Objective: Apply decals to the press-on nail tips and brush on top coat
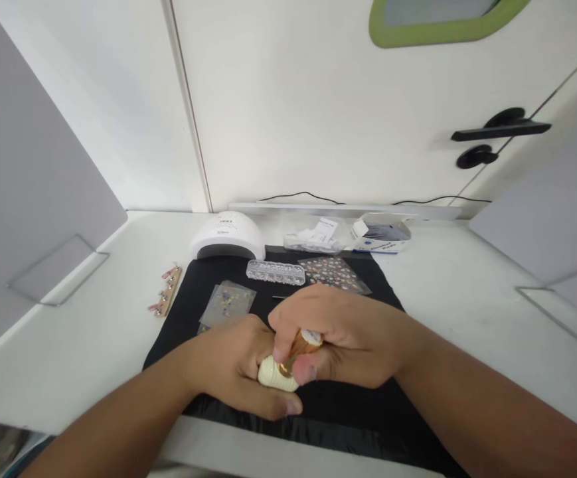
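A small cream ribbed bottle (274,376) with a gold and amber-coloured top (298,350) is held between both hands, above the front part of a black cloth. My left hand (238,365) is closed round the cream body, its thumb along the near side. From the right, my right hand (335,332) grips the gold and amber top between thumb and curled fingers. The bottle lies tilted, its top pointing up and to the right. Its far side is hidden by the fingers.
On the black cloth (368,411) lie sticker sheets (228,302), a patterned sheet (332,272) and a clear rhinestone case (275,272). Behind stand a white lamp (231,232), a clear tray (313,239) and an open box (380,236). A wooden strip (168,292) lies left.
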{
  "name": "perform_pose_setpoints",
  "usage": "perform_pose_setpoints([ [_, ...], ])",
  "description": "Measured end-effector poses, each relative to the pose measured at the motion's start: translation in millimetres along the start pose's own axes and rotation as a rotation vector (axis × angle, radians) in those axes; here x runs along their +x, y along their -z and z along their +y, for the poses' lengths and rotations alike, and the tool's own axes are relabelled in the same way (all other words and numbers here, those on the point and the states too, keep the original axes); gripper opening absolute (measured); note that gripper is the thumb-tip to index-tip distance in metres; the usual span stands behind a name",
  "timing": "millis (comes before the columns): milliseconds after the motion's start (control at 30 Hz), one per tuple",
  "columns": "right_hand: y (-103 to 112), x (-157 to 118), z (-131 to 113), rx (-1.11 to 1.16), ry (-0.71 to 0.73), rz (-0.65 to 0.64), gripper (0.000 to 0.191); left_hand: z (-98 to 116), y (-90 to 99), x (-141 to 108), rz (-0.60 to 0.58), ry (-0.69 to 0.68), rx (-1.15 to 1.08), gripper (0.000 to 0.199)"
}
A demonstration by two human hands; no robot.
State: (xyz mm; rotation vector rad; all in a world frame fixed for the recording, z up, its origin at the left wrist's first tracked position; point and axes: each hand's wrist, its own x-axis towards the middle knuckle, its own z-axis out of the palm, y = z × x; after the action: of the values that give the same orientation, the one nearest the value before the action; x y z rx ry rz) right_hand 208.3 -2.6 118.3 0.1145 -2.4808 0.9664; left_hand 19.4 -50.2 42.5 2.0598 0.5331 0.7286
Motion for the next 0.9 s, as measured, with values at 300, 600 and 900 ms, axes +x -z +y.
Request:
perform_pose_setpoints([
  [300,0.5,3.2,-7.9,0.245,-0.033,-0.049,0.038,15.5,1.8,6.6,-0.236,0.041,-0.456,0.031],
  [600,7.3,5.0,-6.9,0.161,-0.116,0.034,0.042,17.2,4.4,2.8,-0.113,0.148,-0.414,0.031],
  [900,3.0,11.4,-15.3,-0.406,-0.621,0.221,0.050,3.6,-3.5,-1.8,0.224,0.252,-0.197,0.026],
])
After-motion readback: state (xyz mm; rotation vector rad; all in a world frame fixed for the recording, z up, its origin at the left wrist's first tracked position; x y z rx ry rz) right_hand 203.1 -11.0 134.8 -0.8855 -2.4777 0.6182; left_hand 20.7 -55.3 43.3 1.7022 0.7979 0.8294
